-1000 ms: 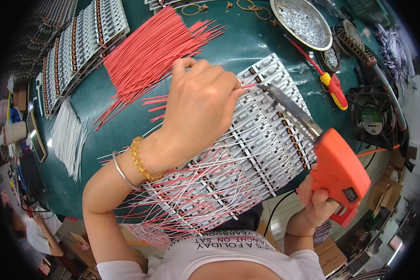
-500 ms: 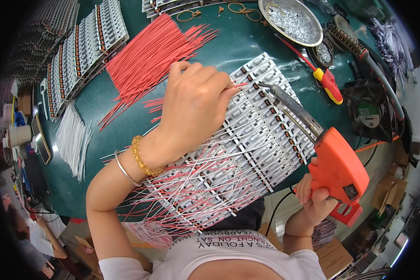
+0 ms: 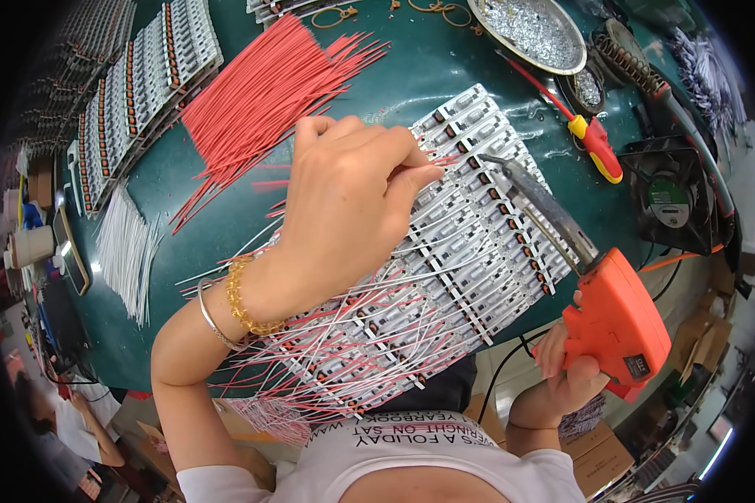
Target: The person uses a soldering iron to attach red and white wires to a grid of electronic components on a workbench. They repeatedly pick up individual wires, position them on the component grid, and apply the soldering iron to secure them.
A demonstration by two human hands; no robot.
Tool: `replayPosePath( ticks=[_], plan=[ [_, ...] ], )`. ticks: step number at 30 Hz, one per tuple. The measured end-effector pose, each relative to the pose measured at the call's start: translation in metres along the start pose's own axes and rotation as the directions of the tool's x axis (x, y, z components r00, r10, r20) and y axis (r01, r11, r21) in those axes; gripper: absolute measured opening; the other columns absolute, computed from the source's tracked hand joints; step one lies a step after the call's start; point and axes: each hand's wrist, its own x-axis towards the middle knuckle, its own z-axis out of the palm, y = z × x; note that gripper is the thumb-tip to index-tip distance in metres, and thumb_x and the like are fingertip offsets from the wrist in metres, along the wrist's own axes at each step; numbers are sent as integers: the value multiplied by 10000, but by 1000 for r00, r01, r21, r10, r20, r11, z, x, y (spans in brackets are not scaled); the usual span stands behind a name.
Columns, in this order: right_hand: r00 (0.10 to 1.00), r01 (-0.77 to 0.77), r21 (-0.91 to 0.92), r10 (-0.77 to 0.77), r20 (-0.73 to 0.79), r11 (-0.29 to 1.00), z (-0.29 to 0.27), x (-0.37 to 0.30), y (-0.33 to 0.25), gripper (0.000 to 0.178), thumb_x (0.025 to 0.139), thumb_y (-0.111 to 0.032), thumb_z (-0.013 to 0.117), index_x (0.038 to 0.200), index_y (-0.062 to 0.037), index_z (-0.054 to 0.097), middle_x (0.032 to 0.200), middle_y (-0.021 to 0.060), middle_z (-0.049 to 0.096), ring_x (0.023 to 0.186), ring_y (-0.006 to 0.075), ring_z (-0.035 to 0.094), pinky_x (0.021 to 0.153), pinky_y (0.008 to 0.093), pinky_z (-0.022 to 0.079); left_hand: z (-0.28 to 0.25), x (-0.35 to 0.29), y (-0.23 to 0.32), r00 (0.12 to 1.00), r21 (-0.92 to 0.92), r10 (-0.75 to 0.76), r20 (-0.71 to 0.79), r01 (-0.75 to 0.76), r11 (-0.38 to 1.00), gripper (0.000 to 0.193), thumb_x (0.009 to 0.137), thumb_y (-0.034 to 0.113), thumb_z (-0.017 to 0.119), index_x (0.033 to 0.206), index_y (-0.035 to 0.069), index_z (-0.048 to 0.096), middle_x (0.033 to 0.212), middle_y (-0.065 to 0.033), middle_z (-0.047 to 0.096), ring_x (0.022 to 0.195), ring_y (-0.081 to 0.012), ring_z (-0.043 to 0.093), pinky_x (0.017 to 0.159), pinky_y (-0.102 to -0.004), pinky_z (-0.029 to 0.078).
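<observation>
My left hand [image 3: 352, 210] pinches thin red wires [image 3: 446, 160] between thumb and fingertips, their ends pointing right over the panel of small circuit boards [image 3: 486, 251]. My right hand [image 3: 566, 360] is wrapped round the handle of an orange-red soldering gun [image 3: 622, 323]. Its dark, bent tip [image 3: 493, 160] hovers over the panel's upper part, a little right of the wire ends; whether it touches the panel I cannot tell. Many red and white wires [image 3: 361, 327] lie tangled across the panel's lower left, partly under my left wrist.
A pile of red wires [image 3: 260, 92] and a bundle of white wires [image 3: 128, 256] lie on the green table [image 3: 176, 277]. More board panels [image 3: 147, 92] stack at the left. Right: a screwdriver [image 3: 597, 151], a bowl of metal bits [image 3: 533, 33], a black fan [image 3: 671, 197] and a soldering iron [image 3: 688, 138].
The soldering gun has shifted right and slightly toward me, its tip moving away from where it was near the wire end. My left hand has moved a little, still pinching red wires.
</observation>
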Motion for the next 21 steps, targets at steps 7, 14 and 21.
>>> replayPosePath(
  ticks=[7, 14, 21],
  plan=[
    [1000, 2, -10, -2, -15, 1000, 0, 0, 13, 851, 826, -570, 649, 1206, 157, 423, 510, 6, 471, 380, 85, 429, 394, 224, 384, 14, -5, -2, 995, 74, 73, -70, -68, 995, 123, 783, 99, 735, 740, 80, 621, 672, -10, 542, 682, -195, 483, 751, -350, 326],
    [1000, -30, -43, 30, -8, 999, 0, 0, 11, 781, 822, -545, 671, 1137, 138, 458, 511, 20, 471, 401, 104, 442, 413, 239, 388, 22, -6, -4, 989, 153, 119, -86, -105, 983, 160, 777, 75, 731, 742, 90, 576, 675, -13, 524, 677, -206, 474, 745, -357, 325],
    [998, 51, -209, -55, -11, 976, -21, -14, 34, 752, 828, -546, 668, 1110, 121, 463, 506, 9, 471, 394, 95, 432, 418, 239, 392, 21, -5, -2, 990, 179, 124, -75, -109, 978, 176, 768, 69, 733, 733, 89, 562, 667, -16, 517, 675, -210, 474, 738, -363, 324]
  ],
)
